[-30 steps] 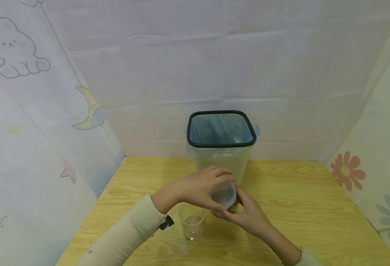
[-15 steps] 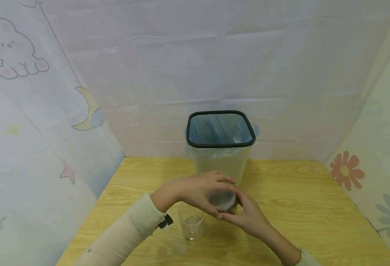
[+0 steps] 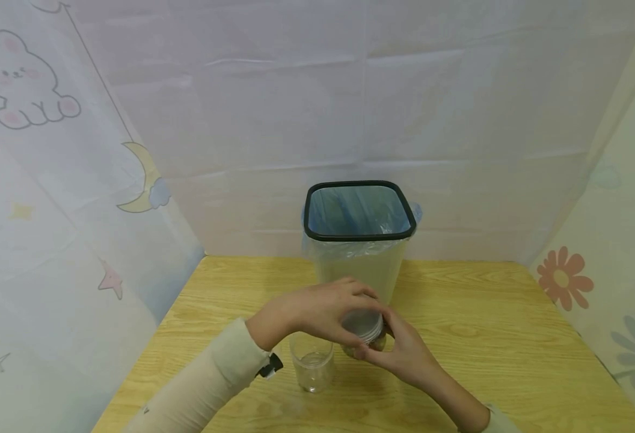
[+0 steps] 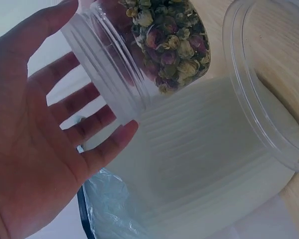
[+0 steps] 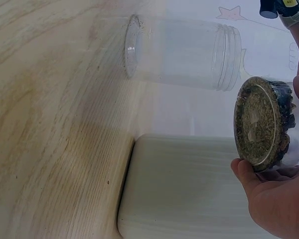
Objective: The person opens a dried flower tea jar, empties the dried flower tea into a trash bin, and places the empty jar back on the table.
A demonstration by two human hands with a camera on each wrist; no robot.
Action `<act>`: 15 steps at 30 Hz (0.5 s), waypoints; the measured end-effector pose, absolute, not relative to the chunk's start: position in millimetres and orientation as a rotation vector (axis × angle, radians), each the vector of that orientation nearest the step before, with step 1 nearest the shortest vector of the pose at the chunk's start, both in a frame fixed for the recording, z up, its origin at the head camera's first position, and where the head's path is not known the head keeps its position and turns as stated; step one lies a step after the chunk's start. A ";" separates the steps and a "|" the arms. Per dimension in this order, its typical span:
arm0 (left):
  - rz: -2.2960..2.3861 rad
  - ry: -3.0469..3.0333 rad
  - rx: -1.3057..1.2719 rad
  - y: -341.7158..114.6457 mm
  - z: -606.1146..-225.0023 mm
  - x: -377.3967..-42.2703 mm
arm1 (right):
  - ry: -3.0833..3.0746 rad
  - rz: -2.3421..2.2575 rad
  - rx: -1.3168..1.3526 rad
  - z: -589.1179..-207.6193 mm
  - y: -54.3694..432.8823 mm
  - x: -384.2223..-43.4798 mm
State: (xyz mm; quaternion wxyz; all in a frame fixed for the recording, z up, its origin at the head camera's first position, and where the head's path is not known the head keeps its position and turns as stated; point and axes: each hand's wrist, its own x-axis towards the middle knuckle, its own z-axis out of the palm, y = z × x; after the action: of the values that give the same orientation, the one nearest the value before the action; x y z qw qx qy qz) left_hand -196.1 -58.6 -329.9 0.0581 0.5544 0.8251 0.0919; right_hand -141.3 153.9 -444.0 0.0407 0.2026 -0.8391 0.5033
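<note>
In the head view a clear plastic jar (image 3: 374,343) is up off the table in front of the bin, between both hands. Dried flower buds fill its lower part, as the left wrist view of the jar (image 4: 177,47) shows. My left hand (image 3: 320,310) reaches over the top, thumb and fingers round the translucent lid (image 4: 107,64). My right hand (image 3: 409,352) grips the jar's body from the right side, fingertips near its base (image 5: 256,124). Just left of it, an uncapped clear jar (image 3: 313,368) stands upright on the table, with nothing visible inside.
A pale waste bin (image 3: 358,264) with a black rim and a bluish bag liner stands directly behind the hands. The wood-grain table (image 3: 474,337) ends at printed cloth hangings (image 3: 274,120) at the back and sides.
Fingers of my left hand, raised off the lid a second ago, have come down round it. The jar tilts slightly between the hands. Uncapped jar and bin stay put.
</note>
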 end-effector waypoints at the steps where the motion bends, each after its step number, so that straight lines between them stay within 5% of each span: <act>1: 0.263 2.526 1.678 -58.1 -330.5 -195.4 | -2.570 1.535 0.625 -444.1 154.0 -141.2; 15: 0.171 2.783 1.448 -49.9 -338.6 -186.5 | -2.565 1.599 0.641 -442.9 153.8 -142.6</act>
State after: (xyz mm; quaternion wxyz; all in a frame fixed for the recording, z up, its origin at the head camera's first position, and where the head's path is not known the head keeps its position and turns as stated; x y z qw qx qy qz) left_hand -186.5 -49.9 -338.6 -0.0003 0.4609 0.8858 0.0545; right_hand -142.6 153.8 -442.9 0.0259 0.2075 -0.8299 0.5173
